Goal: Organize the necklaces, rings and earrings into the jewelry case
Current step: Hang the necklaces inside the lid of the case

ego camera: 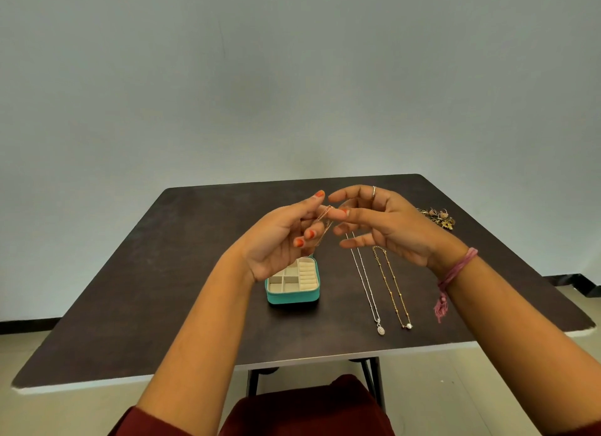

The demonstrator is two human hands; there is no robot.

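Two hands meet in the air above the jewelry case, and between them hangs a thin rose-gold necklace. The left hand pinches the chain between thumb and forefinger, its other fingers curled in; the right hand touches the chain at its thumb and forefinger tips, the remaining fingers spread loose, so whether it truly grips cannot be told. The chain dangles down toward the far edge of the case. The case lies open on the dark desk, teal outside, with cream compartments. Right of the case a silver necklace and, beyond it, a gold necklace lie stretched out. Far right of the case, toward the back, sits a small heap of earrings.
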